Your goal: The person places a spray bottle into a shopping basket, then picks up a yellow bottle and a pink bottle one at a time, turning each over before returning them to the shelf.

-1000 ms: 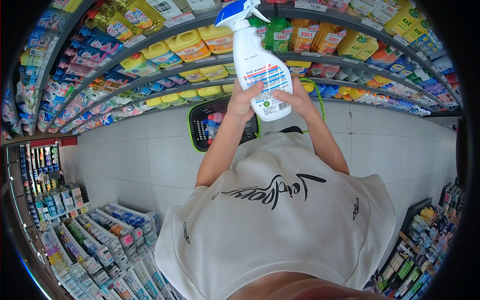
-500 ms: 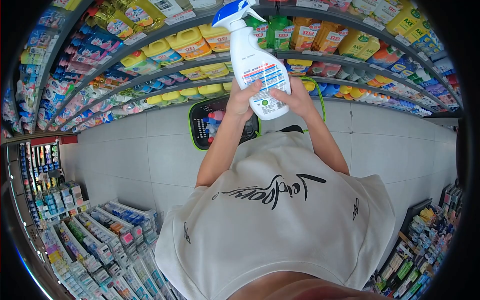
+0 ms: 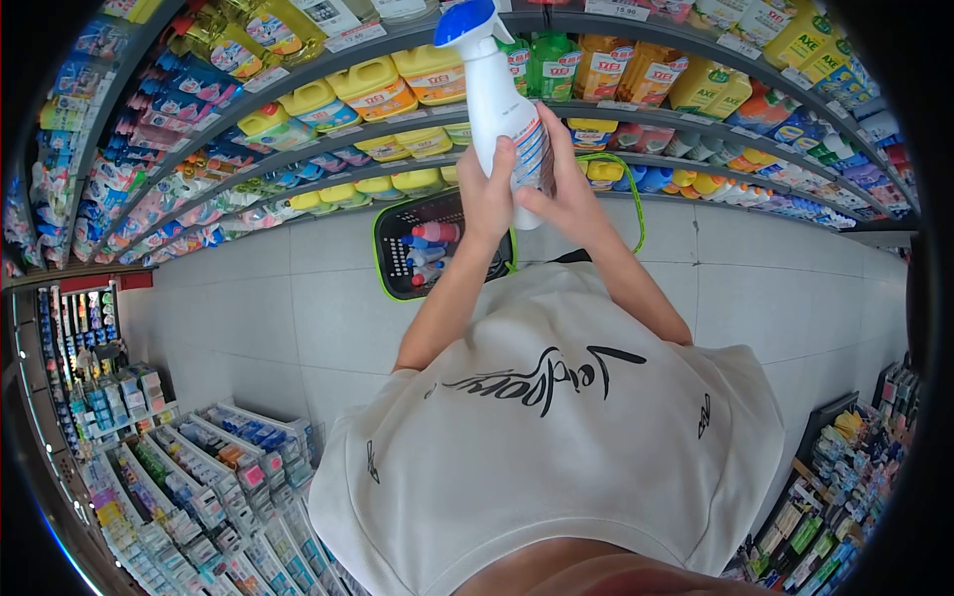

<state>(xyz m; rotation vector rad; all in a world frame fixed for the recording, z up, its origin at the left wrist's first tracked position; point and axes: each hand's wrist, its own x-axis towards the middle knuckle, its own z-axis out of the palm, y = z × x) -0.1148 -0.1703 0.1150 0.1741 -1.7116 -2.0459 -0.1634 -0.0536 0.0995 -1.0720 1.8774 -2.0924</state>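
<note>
Between my two hands is a white spray bottle (image 3: 490, 94) with a blue trigger head, held upright in front of the shelves. My left hand (image 3: 486, 189) is closed around its left side, the thumb lying across the front. On the right side, my right hand (image 3: 568, 194) grips it with the thumb near the base and fingers along the edge. The printed label is turned partly to the right, and fingers cover some of it. Below and left of the bottle, a black basket (image 3: 389, 260) with a green rim rests on the floor, holding several small bottles (image 3: 429, 248).
Curved-looking shelves (image 3: 437, 117) ahead carry yellow jugs (image 3: 370, 84), green bottles (image 3: 554, 65) and orange bottles (image 3: 603, 68). The basket's green handle (image 3: 641, 214) sticks up on the right. Behind are racks of packaged goods (image 3: 214, 467). Grey tiled floor (image 3: 333, 263) lies between.
The spray bottle has turned about its upright axis, so its label now faces more to the right. Both hands have shifted around it, and more of the basket's contents shows.
</note>
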